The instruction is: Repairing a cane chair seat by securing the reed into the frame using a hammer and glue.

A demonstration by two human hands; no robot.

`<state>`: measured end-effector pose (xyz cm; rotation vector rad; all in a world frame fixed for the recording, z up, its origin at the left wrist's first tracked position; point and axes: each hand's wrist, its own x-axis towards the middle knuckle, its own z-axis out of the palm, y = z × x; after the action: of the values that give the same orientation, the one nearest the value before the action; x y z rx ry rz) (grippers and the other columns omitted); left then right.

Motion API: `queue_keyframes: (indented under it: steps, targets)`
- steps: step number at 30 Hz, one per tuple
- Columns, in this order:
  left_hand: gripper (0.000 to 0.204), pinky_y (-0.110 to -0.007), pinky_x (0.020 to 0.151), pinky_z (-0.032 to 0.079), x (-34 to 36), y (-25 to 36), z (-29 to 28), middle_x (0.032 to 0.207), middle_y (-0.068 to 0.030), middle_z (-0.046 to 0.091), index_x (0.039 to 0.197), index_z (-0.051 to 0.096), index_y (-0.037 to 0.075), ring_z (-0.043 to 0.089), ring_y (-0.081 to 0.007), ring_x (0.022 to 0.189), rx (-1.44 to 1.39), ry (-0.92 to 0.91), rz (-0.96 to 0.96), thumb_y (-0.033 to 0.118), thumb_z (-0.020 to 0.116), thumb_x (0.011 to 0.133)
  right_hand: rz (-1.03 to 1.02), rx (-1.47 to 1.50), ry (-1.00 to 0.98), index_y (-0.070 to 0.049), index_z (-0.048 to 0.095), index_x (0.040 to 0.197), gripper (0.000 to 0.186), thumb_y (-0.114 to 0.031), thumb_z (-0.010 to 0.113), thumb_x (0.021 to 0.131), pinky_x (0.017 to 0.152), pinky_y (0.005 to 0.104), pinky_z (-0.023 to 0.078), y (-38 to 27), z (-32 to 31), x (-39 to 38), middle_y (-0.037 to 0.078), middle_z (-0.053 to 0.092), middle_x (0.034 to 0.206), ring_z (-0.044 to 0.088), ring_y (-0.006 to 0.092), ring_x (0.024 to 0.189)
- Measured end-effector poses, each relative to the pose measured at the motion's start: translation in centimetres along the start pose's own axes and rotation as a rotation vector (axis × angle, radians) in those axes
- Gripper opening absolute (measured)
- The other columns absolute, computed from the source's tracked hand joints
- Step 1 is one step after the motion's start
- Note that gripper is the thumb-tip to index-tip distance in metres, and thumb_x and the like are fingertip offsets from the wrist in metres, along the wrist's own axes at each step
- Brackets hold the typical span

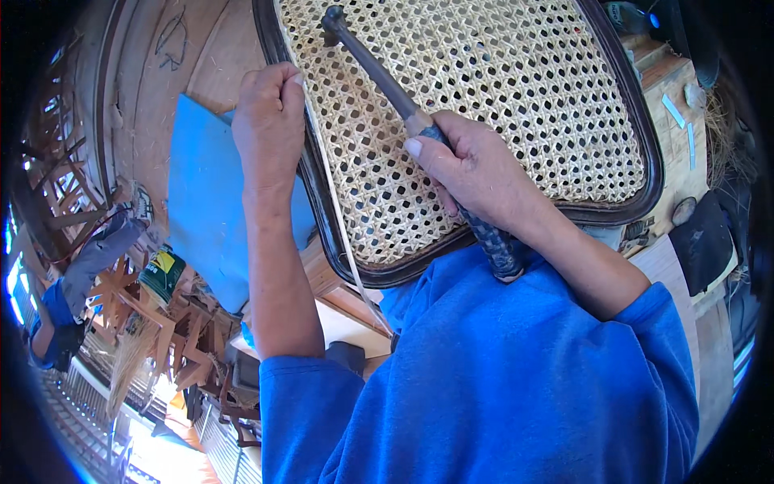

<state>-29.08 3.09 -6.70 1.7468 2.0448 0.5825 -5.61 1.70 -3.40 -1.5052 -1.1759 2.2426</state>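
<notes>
hammer [387,83], slim, dark-shafted, is clamped in my right hand [482,171], pointing to eleven o'clock over cream woven-cane panel [504,90]; a careless swing could strike my closed left hand [268,105] at nine.

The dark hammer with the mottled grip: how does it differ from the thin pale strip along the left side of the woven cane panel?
The dark hammer with the mottled grip is mostly dark and thick; the thin pale strip is light and narrow. The hammer is held in the right hand, while the strip runs along the left side of the woven cane panel. Both are long for their width.
</notes>
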Motion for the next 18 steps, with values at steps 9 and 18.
queue_keyframes:
  steps: [9, 18]
  targets:
    - [0.012, -0.037, 0.072, 0.048, 0.37, -0.30, -0.01, 0.090, -0.0144, 0.059, 0.095, 0.061, 0.002, 0.059, -0.0306, 0.080, 0.053, -0.019, 0.091, 0.012, 0.057, 0.089, -0.005, 0.000, -0.008, -0.001, 0.051, 0.086, 0.028, -0.028, 0.054, 0.095, 0.040, 0.0231, 0.041, 0.40, -0.20, 0.32, 0.000, 0.050, 0.060, 0.050, 0.0076, 0.043]
    - [0.012, -0.037, 0.072, 0.049, 0.39, -0.09, -0.19, 0.091, -0.0143, 0.059, 0.095, 0.061, 0.002, 0.060, -0.0308, 0.081, 0.075, -0.072, 0.076, 0.012, 0.057, 0.090, -0.008, 0.014, -0.013, -0.001, 0.052, 0.088, 0.028, -0.028, 0.055, 0.095, 0.041, 0.0228, 0.041, 0.57, -0.30, 0.47, -0.001, 0.049, 0.059, 0.050, 0.0073, 0.044]
